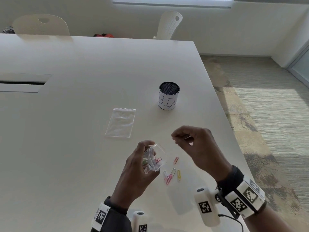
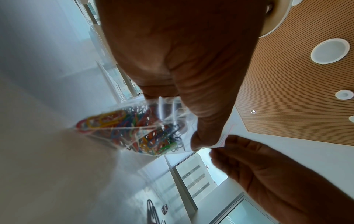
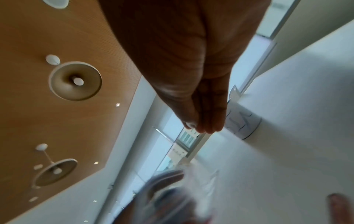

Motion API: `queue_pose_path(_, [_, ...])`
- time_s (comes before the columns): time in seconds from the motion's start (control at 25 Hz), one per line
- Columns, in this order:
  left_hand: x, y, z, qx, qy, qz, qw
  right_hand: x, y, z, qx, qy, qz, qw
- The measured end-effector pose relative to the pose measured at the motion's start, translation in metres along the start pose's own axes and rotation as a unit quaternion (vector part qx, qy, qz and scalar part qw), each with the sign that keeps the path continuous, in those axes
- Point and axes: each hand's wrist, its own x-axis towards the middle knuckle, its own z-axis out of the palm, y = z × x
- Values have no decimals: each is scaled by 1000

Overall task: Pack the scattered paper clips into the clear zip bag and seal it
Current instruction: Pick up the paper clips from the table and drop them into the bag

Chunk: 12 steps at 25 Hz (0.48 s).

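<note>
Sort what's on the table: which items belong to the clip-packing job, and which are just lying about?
Job: zip bag with clips inside, held by left hand; loose paper clips; right hand.
Lying about: empty flat bag; mesh cup marked BIN.

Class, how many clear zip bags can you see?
2. One zip bag of clips is held in the left hand; a flat zip bag lies on the table.

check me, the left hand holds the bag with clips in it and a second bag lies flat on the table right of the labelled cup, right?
Not quite. In the head view the left hand does hold the bag with clips, but the second bag lies flat on the table left of the labelled cup.
</note>
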Motion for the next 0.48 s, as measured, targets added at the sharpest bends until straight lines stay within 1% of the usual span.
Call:
queue_pose_path(0.04, [0, 0, 0, 1, 1, 0, 1000, 1, 12, -1, -46, -11, 11, 999])
queue_pose_path(0.08, [0, 0, -1, 1, 1, -1, 1000, 0, 22, -2, -94, -52, 28, 994])
queue_pose_path(0.12, [0, 1, -1, 0, 1, -1, 1000, -4, 30, 0, -140, -108, 45, 983])
queue_pose_path(0.16, [0, 1, -1, -2, 1, -2, 1000, -9, 36, 5, -177, -159, 53, 970])
queue_pose_path(0.2, [0, 1, -2, -3, 1, -2, 1000, -15, 40, 10, -200, -192, 49, 959])
queue_pose_path(0.32, [0, -2, -2, 6, 5, -5, 1000, -33, 36, 18, -202, -240, 17, 950])
queue_pose_path(0.4, [0, -2, -2, 12, 5, -7, 1000, -42, 29, 16, -181, -273, 21, 945])
queue_pose_path(0.48, [0, -2, -2, 10, 3, -8, 1000, -46, 26, 12, -217, -288, 41, 932])
